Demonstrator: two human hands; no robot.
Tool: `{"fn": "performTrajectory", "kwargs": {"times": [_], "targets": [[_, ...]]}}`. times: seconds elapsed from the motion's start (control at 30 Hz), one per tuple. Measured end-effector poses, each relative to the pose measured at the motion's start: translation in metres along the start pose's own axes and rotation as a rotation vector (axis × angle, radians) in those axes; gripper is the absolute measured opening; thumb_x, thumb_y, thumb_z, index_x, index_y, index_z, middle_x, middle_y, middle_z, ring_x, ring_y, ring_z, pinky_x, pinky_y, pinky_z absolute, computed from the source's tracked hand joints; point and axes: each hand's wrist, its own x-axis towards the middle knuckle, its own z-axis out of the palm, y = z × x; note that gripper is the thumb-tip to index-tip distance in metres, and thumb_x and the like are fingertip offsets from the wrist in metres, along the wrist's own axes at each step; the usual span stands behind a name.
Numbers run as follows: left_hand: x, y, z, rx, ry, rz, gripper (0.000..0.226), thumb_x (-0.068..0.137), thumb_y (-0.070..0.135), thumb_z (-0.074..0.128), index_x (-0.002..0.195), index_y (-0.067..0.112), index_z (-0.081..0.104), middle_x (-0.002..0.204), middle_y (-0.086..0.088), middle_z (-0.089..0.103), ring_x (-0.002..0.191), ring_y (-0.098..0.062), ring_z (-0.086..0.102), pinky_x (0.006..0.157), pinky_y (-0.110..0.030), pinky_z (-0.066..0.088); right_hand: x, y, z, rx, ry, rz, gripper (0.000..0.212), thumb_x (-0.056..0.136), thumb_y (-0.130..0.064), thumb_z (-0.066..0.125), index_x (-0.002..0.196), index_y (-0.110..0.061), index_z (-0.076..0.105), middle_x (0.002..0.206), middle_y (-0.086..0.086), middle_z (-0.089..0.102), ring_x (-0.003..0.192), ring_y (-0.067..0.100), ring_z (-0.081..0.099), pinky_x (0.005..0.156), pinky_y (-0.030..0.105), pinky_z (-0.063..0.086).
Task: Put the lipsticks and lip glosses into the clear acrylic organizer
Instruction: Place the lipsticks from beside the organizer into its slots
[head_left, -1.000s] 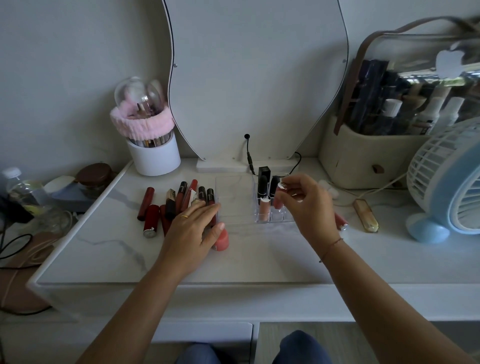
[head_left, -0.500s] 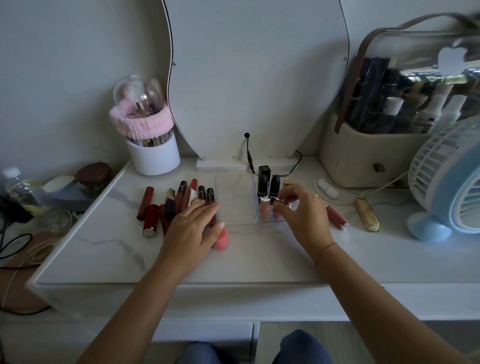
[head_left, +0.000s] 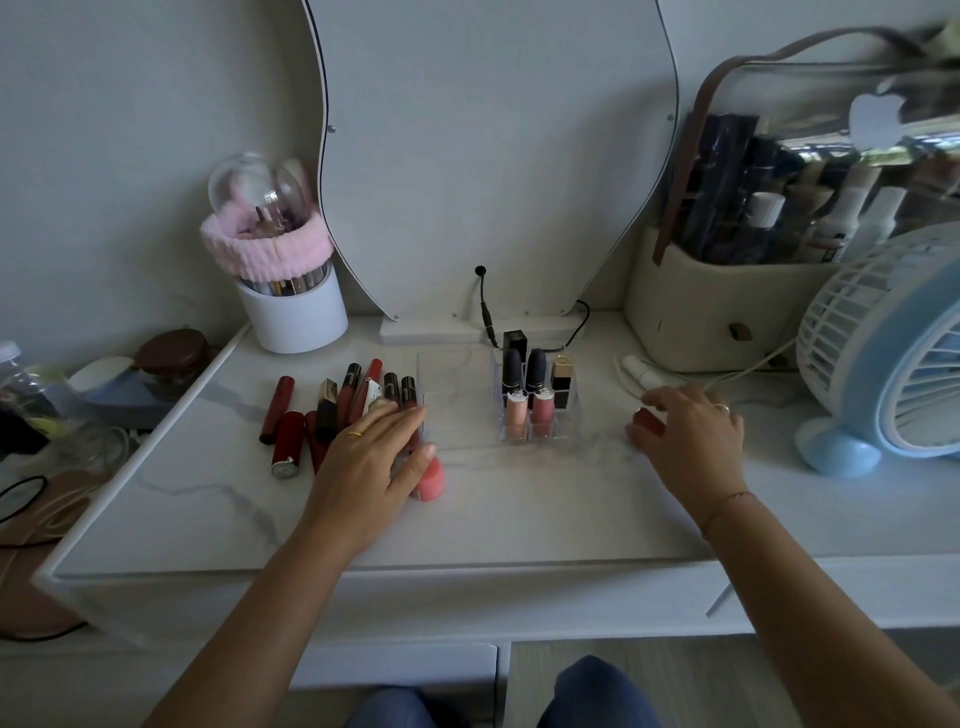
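The clear acrylic organizer stands mid-table in front of the mirror. Its right compartments hold two black-capped tubes, a gold-and-black lipstick and two pink lip glosses. A pile of red and dark lipsticks lies to its left. My left hand rests flat on that pile, fingertips against the organizer's left wall, thumb beside a pink round item. Right of the organizer, my right hand curls over a red lip gloss lying on the table; only its end shows.
A white brush holder with a pink band stands back left, and the mirror behind. At right are a beige cosmetics bag and a blue fan. A white tube and cables lie near my right hand.
My right hand left the organizer and moved right onto the red lip gloss. A gold-and-black lipstick now stands in the organizer. My left hand stayed put.
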Motion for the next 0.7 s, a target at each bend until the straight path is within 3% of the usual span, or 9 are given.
{"fn": "performTrajectory", "kwargs": {"times": [0.17,0.23,0.4,0.6,0.7], "targets": [[0.0,0.001,0.0,0.006,-0.008,-0.006,0.056,0.093,0.05,0.031,0.137,0.018,0.044,0.138,-0.004,0.051,0.134,-0.016,0.035,0.105,-0.029,0.024,0.0,0.002,0.0,-0.029,-0.011,0.012,0.025,0.083,-0.031,0.06,0.104,-0.019,0.065,0.102,0.008,0.066,0.102,0.031,0.053,0.088,0.038,0.035],[0.0,0.001,0.0,0.005,-0.008,-0.002,0.058,0.092,0.052,0.029,0.137,0.018,0.045,0.137,-0.005,0.052,0.134,-0.017,0.036,0.105,-0.029,0.025,0.0,-0.001,-0.001,0.095,0.01,0.001,0.027,0.083,-0.027,0.062,0.108,-0.018,0.065,0.103,0.009,0.067,0.099,0.031,0.056,0.081,0.035,0.041],[0.0,0.002,-0.001,0.008,-0.001,0.0,0.059,0.091,0.052,0.029,0.135,0.017,0.047,0.136,-0.007,0.053,0.132,-0.018,0.039,0.104,-0.028,0.025,-0.005,-0.023,-0.003,0.505,-0.009,-0.153,0.033,0.082,-0.018,0.066,0.115,-0.016,0.062,0.088,-0.006,0.067,0.074,0.005,0.059,0.062,0.008,0.042],[0.0,0.003,-0.002,-0.023,0.003,-0.002,0.059,0.091,0.051,0.031,0.134,0.016,0.049,0.134,-0.007,0.054,0.131,-0.019,0.04,0.104,-0.031,0.028,-0.004,-0.051,-0.006,0.725,0.047,-0.189,0.023,0.081,-0.017,0.069,0.102,-0.022,0.063,0.072,-0.014,0.068,0.069,-0.004,0.063,0.064,0.007,0.048],[0.0,0.003,-0.002,-0.023,0.009,0.007,0.058,0.091,0.05,0.032,0.133,0.014,0.05,0.133,-0.008,0.056,0.13,-0.02,0.042,0.103,-0.031,0.028,-0.004,-0.056,-0.002,0.748,0.031,-0.174,0.022,0.079,-0.013,0.069,0.101,-0.015,0.065,0.074,-0.009,0.069,0.069,0.004,0.065,0.066,0.017,0.053]]}}
